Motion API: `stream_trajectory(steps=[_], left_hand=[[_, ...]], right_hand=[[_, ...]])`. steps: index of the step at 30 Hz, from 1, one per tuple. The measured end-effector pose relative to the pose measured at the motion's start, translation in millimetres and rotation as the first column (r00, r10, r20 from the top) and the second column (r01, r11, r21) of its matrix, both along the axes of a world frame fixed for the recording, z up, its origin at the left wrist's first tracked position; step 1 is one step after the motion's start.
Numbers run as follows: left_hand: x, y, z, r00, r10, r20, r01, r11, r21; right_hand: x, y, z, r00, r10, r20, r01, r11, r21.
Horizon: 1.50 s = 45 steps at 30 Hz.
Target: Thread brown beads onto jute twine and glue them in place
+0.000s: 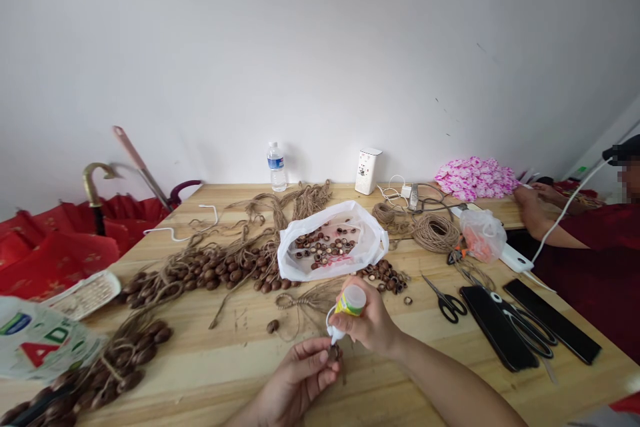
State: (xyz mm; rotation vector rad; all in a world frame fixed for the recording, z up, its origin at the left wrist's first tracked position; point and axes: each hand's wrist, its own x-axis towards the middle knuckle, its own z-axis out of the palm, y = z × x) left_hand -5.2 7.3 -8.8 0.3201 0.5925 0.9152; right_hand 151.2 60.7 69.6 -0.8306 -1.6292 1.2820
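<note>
My right hand [373, 320] is closed around a small glue bottle [353, 300] with a yellow label, tipped nozzle down. Pinched in my left hand [303, 373] is a brown nutshell [333, 352], and the nozzle meets it or nearly does. Just beyond my hands lies a bundle of twine [305, 301], with a single brown nutshell piece [273, 326] beside it. Behind that, a white plastic bag [300, 271] stands open with many shell halves inside. Loose shell halves [385, 275] are heaped against its right side.
Strings of brown nutshells on twine [210, 270] run along the left. Black scissors [450, 307], a phone [497, 327], larger scissors [530, 330] and a power strip [515, 257] are at right. A water bottle [277, 170] stands by the wall. Another person's arm [540, 213] reaches in from the right.
</note>
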Motion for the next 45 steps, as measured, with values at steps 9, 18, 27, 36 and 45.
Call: stream_trajectory(steps=[9,18,27,36,45], left_hand=[[0.2,0.2,1.3,1.000,0.005,-0.002,-0.005,1.000,-0.014],[0.5,0.0,3.4,1.000,0.011,-0.005,-0.011,1.000,-0.026],[0.7,-0.5,3.0,1.000,0.003,-0.002,-0.003,1.000,-0.013],[1.0,-0.8,4.4,1.000,-0.005,0.009,0.005,1.000,-0.003],[0.9,-0.3,3.0,1.000,0.002,0.005,-0.002,1.000,0.014]], right_hand=[[-0.3,-0.5,4.7,1.000,-0.006,0.000,0.006,0.998,0.061],[0.7,-1.1,6.3,0.999,-0.020,0.033,0.016,0.991,0.134],[1.7,-1.7,6.2,0.999,-0.023,0.039,0.017,0.989,0.147],[1.3,-0.2,4.7,0.999,-0.032,0.001,0.032,0.993,0.113],[3.2,2.5,4.5,0.999,0.002,-0.036,-0.003,1.000,-0.016]])
